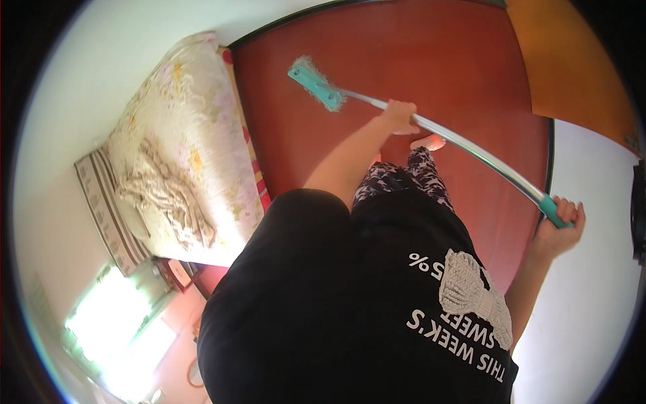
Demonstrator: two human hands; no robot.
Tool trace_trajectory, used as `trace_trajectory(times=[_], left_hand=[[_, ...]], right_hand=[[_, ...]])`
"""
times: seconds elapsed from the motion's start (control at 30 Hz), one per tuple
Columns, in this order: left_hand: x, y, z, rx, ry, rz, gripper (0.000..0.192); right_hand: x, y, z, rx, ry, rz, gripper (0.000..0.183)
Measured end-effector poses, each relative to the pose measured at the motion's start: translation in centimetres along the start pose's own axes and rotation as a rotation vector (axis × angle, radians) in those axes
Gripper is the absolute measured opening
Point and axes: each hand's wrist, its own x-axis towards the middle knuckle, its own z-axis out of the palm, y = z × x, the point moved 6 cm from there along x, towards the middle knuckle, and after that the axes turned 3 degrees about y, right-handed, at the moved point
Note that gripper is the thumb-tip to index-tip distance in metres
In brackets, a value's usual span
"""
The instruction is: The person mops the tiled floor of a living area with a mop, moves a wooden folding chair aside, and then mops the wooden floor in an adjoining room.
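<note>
A flat mop with a turquoise plate (317,88) and a pale shaggy fringe rests on the red floor (449,60). Its silver pole (474,149) runs diagonally down to the right and looks bowed by the lens. My left hand (401,117) is closed around the lower part of the pole, fairly near the mop head. At the other end, my right hand (560,227) grips the green handle (554,211). One of my bare feet (429,142) shows below the pole, beyond my patterned trousers (426,169).
To the left stands a bed with a floral sheet (202,111), a crumpled cloth (169,192) and a striped textile (111,212). An orange-brown panel (570,65) and a white wall (590,283) bound the right side. Bright windows (111,308) glare at lower left.
</note>
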Motion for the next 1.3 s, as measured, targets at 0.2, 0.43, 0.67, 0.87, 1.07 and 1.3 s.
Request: trace_trajectory(times=[0.2,0.43,0.67,0.87,1.07,1.3], left_hand=[[-10.9,-13.4,-6.1,-0.071,0.438,-0.209,0.052],[-19.3,-17.8,-8.3,0.040,0.374,-0.576,0.050],[-21.8,-14.4,-6.8,0.086,0.494,-0.686,0.022],[-18.7,-7.1,-4.1,0.132,0.413,-0.542,0.018],[-13.7,7.7,1.2,0.271,0.210,-0.238,0.029],[-8.8,30.6,11.7,0.265,0.123,0.371,0.025]], right_hand=[[-10.7,8.8,10.2,-0.158,-0.430,0.006,0.027],[-19.8,15.6,12.4,-0.173,-0.843,-0.026,0.026],[-21.5,11.5,12.2,-0.239,-1.122,-0.027,0.030],[-19.7,3.4,9.8,-0.294,-1.239,-0.179,0.026],[-15.9,-7.2,1.2,-0.183,-1.354,-0.314,0.026],[-15.9,-20.8,-12.2,-0.223,-1.475,-0.454,0.024]])
